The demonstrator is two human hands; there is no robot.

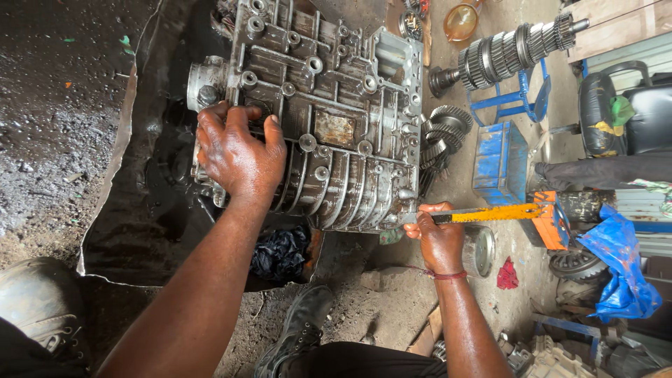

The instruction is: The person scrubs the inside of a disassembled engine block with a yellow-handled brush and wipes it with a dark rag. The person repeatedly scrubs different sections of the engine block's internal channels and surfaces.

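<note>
- The gearbox housing (329, 119) lies in the upper centre of the frame, on a dark metal sheet (147, 217).
- The left hand (238, 154) rests flat on its left edge, fingers spread, grasping nothing.
- The right hand (437, 238) is clenched around a yellow hacksaw (504, 213), whose blade end possibly touches the housing's lower right corner.

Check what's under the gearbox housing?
The gearbox housing lies on a dark metal sheet; a black rag shows at its near edge. The housing hides anything directly beneath it.
</note>
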